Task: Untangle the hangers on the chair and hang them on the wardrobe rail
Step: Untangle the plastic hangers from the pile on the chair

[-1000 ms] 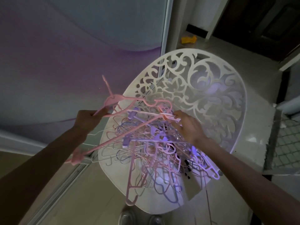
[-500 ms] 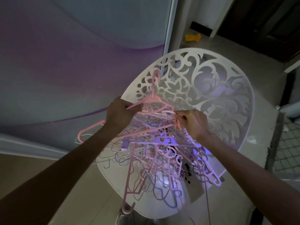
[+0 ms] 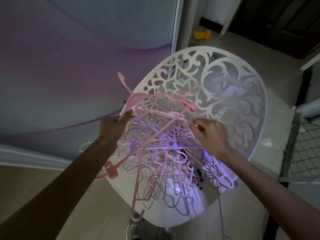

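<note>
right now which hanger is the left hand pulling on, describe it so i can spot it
Start at the white cut-out scrollwork chair with its pile of tangled pastel hangers. The left hand grips the pink plastic hanger at the pile's upper left. Unlike the rest, its hook sticks up clear of the heap against the purple wardrobe door.

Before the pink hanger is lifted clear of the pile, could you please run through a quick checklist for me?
1. Left hand grips the pink hanger: ok.
2. Right hand steadies the pile of hangers: ok.
3. Pink hanger free of the others: not ok, its bar runs through the tangle.
4. Pile rests on the chair: ok.
5. Wardrobe rail in view: not ok.
</note>
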Motion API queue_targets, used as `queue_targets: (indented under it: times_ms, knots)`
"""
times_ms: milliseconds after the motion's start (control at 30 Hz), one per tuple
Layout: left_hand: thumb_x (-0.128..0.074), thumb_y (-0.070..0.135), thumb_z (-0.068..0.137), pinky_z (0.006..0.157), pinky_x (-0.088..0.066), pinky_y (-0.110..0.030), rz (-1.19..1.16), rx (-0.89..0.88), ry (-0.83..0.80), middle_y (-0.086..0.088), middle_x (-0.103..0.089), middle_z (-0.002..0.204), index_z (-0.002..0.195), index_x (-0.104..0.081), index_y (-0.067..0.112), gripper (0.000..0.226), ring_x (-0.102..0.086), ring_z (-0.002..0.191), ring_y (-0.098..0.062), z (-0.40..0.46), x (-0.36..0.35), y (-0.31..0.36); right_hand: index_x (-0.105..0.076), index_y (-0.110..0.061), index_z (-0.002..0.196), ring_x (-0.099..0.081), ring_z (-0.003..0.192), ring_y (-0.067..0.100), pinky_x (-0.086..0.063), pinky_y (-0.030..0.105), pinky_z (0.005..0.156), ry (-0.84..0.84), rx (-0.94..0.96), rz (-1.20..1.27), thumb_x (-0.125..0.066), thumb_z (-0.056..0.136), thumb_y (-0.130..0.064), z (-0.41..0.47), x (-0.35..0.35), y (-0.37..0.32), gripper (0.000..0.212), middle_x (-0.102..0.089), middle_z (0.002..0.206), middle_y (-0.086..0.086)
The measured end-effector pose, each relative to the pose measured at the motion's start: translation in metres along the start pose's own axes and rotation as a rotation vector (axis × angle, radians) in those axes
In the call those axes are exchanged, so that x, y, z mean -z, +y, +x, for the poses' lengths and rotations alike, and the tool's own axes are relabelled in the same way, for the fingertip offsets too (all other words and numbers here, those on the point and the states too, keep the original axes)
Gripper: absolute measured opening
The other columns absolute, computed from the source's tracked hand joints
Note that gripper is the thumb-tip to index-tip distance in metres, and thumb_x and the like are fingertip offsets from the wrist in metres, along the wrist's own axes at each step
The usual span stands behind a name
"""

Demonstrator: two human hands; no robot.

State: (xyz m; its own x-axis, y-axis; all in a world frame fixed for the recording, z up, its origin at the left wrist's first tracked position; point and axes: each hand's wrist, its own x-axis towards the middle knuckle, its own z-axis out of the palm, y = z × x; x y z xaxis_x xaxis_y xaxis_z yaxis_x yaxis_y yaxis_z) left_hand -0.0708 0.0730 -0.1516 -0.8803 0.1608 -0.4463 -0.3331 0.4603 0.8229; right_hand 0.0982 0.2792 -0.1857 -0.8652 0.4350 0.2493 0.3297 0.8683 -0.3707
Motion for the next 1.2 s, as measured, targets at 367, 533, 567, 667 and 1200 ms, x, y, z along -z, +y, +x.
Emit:
queue_targets:
  times_ms: [367,533,567,667,1200]
  knots:
    - [-0.069,0.036,0.082,0.032,-0.024,-0.009,-0.286,0.253,0.023,0.004,-0.040,0.051,0.066,-0.055,0.017,0.028,-0.030,0.028,-0.002,-0.005,0.077,-0.022,-0.063,-0.026,0.114,-0.064,0.104,0.023,-0.044,0.034,0.086,-0.467,-0.276,0.017,-0.056,0.089,-0.040,-0.036,-0.051,0.000,0.029,-0.071,0.105,0.002]
    - [-0.068,0.029,0.084,0.031,-0.017,-0.009,-0.337,0.213,0.069,0.010,-0.037,0.036,0.070,-0.058,0.016,0.022,-0.024,0.026,-0.001,-0.032,0.117,-0.021,-0.069,-0.023,0.111,-0.063,0.106,0.019,-0.041,0.037,0.098,-0.478,-0.284,0.115,-0.050,0.091,-0.043,-0.021,-0.006,-0.020,0.034,-0.069,0.114,0.003]
    - [-0.066,0.027,0.085,0.030,-0.016,-0.009,-0.348,0.192,0.056,0.010,-0.035,0.036,0.070,-0.058,0.016,0.020,-0.023,0.026,-0.001,-0.040,0.127,-0.020,-0.069,-0.020,0.112,-0.062,0.106,0.015,-0.041,0.031,0.095,-0.510,-0.311,0.161,-0.054,0.093,-0.036,-0.019,0.005,-0.025,0.030,-0.068,0.116,0.003]
    - [-0.065,0.023,0.086,0.030,-0.014,-0.009,-0.327,0.178,0.061,0.010,-0.036,0.037,0.068,-0.054,0.018,0.022,-0.023,0.025,-0.001,-0.066,0.160,-0.012,-0.068,-0.014,0.112,-0.061,0.105,0.011,-0.037,0.016,0.078,-0.575,-0.276,0.217,-0.055,0.093,-0.025,-0.012,0.040,-0.046,0.025,-0.068,0.115,0.001]
    - [-0.050,0.009,0.092,0.035,-0.043,-0.014,-0.926,0.381,0.007,-0.001,-0.055,0.043,0.071,-0.053,0.008,0.021,-0.053,0.033,-0.009,-0.259,0.340,-0.026,-0.062,-0.015,0.076,-0.029,0.047,0.006,-0.021,0.019,0.049,-0.872,-0.178,0.884,-0.051,0.090,-0.035,-0.030,0.158,-0.309,0.027,-0.036,0.050,-0.009]
